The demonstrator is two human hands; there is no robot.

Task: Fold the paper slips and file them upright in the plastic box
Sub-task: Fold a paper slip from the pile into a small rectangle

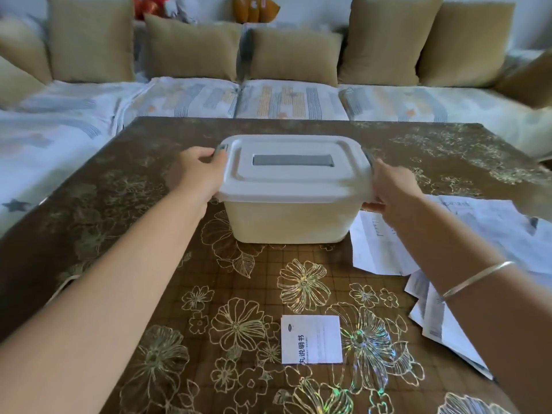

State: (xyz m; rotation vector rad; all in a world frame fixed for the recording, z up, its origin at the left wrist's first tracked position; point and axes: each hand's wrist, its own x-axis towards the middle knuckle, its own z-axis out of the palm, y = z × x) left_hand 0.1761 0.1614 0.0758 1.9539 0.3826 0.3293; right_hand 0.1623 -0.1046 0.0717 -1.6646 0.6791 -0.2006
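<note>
A home living room. A long sofa (286, 100) in a pale striped cover runs along the far edge of the table (119, 204), with tan cushions (89, 40) propped in a row against its back. The table wears a brown covering printed with gold flowers.

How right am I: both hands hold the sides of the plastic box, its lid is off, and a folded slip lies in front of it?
One mistake: the head view shows the lid on the plastic box, not off. The left hand and right hand do hold its sides, and a folded slip does lie in front of it.
</note>
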